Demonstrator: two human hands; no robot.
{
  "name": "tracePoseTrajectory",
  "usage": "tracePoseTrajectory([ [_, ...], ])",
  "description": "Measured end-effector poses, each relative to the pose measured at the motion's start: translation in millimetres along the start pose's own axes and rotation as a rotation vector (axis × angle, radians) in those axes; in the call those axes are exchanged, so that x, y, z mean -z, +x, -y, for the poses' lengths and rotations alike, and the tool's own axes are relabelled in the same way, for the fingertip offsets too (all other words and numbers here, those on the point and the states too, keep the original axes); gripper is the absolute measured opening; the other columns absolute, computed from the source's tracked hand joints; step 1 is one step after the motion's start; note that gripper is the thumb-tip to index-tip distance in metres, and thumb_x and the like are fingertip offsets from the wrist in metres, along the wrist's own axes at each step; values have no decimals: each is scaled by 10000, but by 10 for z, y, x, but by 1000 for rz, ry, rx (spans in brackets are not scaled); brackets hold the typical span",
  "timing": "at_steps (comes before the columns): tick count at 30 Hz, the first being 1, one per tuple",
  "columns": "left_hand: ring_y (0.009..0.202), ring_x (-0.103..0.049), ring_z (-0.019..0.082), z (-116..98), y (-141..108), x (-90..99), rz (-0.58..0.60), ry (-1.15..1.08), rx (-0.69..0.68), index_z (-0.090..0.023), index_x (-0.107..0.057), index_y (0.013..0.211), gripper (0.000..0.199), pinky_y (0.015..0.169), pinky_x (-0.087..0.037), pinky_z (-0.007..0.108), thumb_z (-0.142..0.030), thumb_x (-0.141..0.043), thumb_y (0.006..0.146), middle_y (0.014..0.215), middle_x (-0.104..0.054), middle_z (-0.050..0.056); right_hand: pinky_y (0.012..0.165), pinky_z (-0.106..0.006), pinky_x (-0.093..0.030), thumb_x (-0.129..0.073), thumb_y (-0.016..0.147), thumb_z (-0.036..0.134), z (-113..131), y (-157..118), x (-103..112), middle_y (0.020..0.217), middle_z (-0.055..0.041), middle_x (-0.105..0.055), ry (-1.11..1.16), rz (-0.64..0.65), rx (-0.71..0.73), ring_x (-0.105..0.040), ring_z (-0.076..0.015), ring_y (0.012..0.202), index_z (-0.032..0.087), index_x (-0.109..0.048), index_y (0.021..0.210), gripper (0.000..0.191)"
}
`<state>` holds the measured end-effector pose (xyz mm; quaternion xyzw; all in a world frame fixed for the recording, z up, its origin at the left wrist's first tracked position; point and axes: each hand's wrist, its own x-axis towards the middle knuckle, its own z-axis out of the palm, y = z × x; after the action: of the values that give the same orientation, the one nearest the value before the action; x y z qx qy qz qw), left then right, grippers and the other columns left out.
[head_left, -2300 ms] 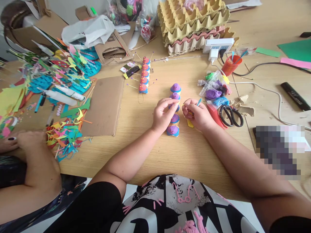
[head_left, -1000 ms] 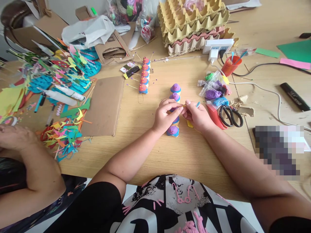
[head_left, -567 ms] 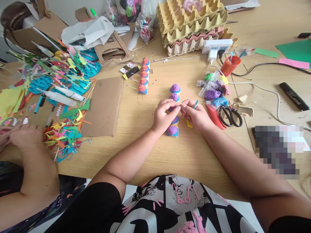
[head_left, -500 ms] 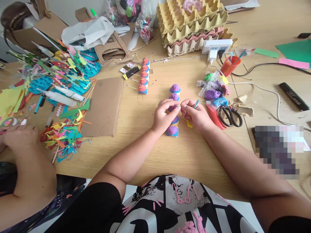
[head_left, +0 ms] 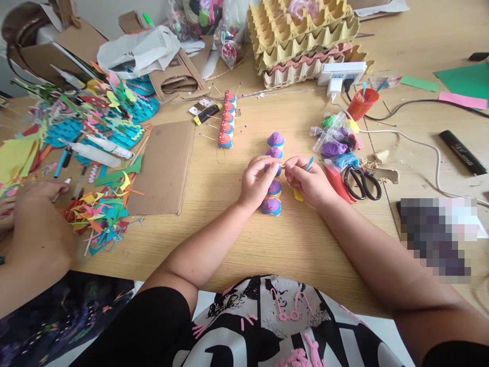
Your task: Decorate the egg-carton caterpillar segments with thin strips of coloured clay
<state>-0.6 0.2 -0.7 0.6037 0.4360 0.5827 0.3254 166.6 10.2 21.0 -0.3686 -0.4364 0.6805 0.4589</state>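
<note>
Over a strip of egg-carton cups (head_left: 271,206) covered in purple and blue clay, my two hands are close together, fingertips nearly touching. My left hand (head_left: 257,181) is closed in a pinch at a tiny yellow bit (head_left: 282,165) between the hands. A slim tool with a light-blue tip (head_left: 309,163) sticks up from my right hand (head_left: 307,181), whose fingers are curled round it. The tool's other end is hidden. Just under my right hand lies a piece of yellow material (head_left: 298,195). Farther off stands a red and blue carton-cup caterpillar (head_left: 226,122) with pins.
Black scissors (head_left: 362,183), bagged clay (head_left: 334,148) and an orange cup (head_left: 361,104) are at the right, beside a white cable. Egg trays (head_left: 301,41) are stacked behind. On the left are cardboard (head_left: 162,168), paper scraps (head_left: 107,214) and another person's hand (head_left: 42,196).
My left fingers have shifted slightly, drawing the thumb back from my right hand and uncovering more purple cups. The other person's hand at the left has moved right, towards the scraps.
</note>
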Motion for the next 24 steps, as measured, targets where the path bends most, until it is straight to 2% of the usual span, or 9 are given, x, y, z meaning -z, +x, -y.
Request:
tracePoseTrajectory([
  [6, 1117, -717, 211, 32, -8, -13, 27, 47, -31, -267, -829, 1027, 343, 1069, -547, 382, -593, -745, 960, 1089, -795, 56, 492, -245, -207, -925, 735, 540, 0, -5, 0, 579, 51, -521, -6, 3, -1, -360, -74, 506, 196, -665, 807, 437],
  [12, 1098, -722, 214, 93, -12, -29, -8, 45, -21, -261, -836, 975, 352, 1052, -559, 392, -603, -759, 946, 1053, -785, 63, 472, -258, -208, -869, 753, 709, 4, -4, -9, 582, 33, -507, -67, 13, 21, -339, -74, 507, 202, -581, 663, 590],
  [15, 1080, -727, 202, 96, -10, -31, -32, 40, -38, -257, -834, 956, 329, 1043, -562, 382, -579, -765, 950, 1043, -787, 56, 468, -259, -214, -834, 744, 779, 18, -6, -15, 581, 30, -510, -53, -3, 15, -341, -76, 506, 206, -559, 670, 639],
  [21, 1033, -729, 191, 66, -4, -30, -46, 45, -55, -251, -815, 917, 345, 1018, -572, 370, -588, -752, 957, 994, -784, 46, 480, -245, -210, -908, 733, 646, 24, -16, -10, 606, 37, -548, -6, 12, 3, -359, -74, 511, 204, -613, 764, 532],
  [24, 1084, -733, 207, 49, -5, -22, -41, 64, -37, -256, -816, 953, 367, 1055, -567, 388, -616, -745, 951, 1037, -797, 56, 476, -244, -220, -902, 752, 636, 13, -16, -8, 605, 38, -536, -25, 3, 19, -360, -77, 516, 204, -628, 778, 513],
])
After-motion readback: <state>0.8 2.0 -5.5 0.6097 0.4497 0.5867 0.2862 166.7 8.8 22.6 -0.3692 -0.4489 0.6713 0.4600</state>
